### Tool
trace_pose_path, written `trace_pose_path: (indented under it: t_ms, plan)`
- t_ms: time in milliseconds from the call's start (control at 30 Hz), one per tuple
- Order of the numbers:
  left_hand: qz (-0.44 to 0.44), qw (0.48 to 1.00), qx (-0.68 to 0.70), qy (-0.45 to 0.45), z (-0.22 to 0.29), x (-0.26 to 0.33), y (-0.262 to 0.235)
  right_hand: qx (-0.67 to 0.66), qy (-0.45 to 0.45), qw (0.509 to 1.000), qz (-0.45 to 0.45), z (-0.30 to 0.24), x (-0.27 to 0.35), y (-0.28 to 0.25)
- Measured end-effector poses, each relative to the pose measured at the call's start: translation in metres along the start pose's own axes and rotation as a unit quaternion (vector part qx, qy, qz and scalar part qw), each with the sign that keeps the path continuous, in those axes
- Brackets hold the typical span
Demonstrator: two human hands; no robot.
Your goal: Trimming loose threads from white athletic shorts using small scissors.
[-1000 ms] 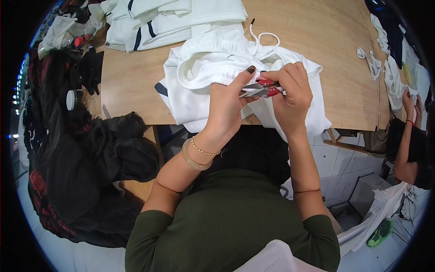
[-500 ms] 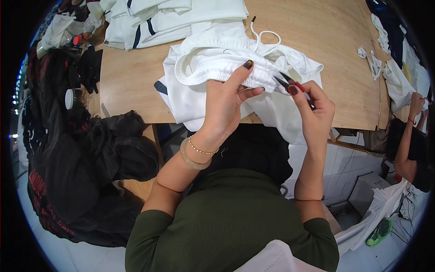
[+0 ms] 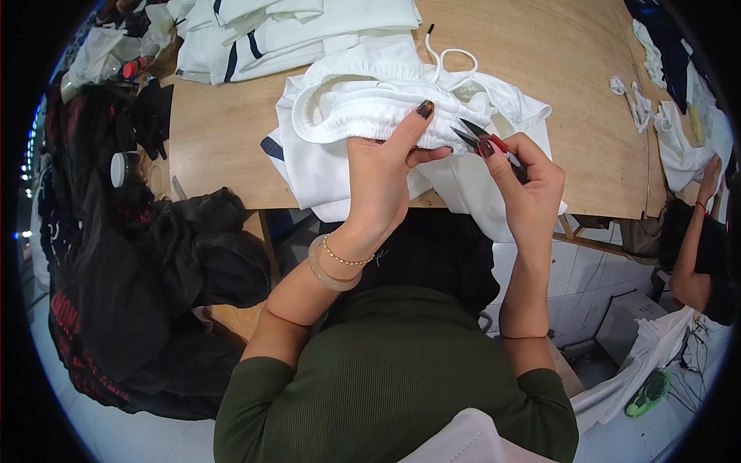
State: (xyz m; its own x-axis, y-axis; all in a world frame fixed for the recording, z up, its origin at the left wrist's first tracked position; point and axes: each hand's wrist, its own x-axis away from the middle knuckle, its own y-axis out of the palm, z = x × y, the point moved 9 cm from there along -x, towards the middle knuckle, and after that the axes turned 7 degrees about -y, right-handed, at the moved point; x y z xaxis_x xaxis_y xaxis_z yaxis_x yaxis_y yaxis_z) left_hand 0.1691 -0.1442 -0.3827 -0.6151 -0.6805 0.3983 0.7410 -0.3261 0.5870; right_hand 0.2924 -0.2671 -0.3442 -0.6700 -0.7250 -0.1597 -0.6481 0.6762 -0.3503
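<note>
White pants (image 3: 463,182) with a gathered elastic waistband (image 3: 363,119) lie at the table's near edge, part of them hanging over it. A white drawstring (image 3: 434,58) with a dark tip loops out beyond the waistband. My left hand (image 3: 390,158) pinches the waistband, thumb on top and fingers underneath, partly hidden by the cloth. In my right hand (image 3: 525,174) is a pair of thread snips (image 3: 494,143) with dark blades and a red part. Their blades are apart, and the points lie at the waistband just right of my left fingertips.
Folded white garments with dark stripes (image 3: 301,46) are stacked at the far left of the wooden table (image 3: 571,77). Black clothing (image 3: 147,270) is heaped on the left, near a clear jar (image 3: 123,168). At the right edge, another person's hand (image 3: 710,181) touches white cloth.
The snips and my right hand have shifted slightly left, closer to my left fingers, and the blades now show wider apart. My left hand keeps its pinch on the waistband.
</note>
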Motion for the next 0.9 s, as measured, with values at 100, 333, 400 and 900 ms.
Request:
trace_pose_path:
  t_ms: [100, 333, 400, 900]
  plan:
    - [0.0, 1.0, -0.002, 0.002, 0.001, -0.001, 0.0, 0.005, -0.001, 1.0, 0.0, -0.001, -0.001, -0.001]
    - [0.004, 1.0, 0.002, 0.008, 0.001, -0.001, -0.003, 0.022, 0.003, 1.0, -0.01, -0.004, -0.001, 0.0]
    - [0.003, 1.0, 0.0, 0.005, 0.001, 0.0, -0.002, 0.014, -0.004, 1.0, -0.013, -0.005, -0.002, 0.0]
    - [0.012, 1.0, -0.024, -0.012, -0.003, -0.001, -0.002, -0.088, -0.022, 0.995, -0.038, -0.008, -0.004, 0.012]
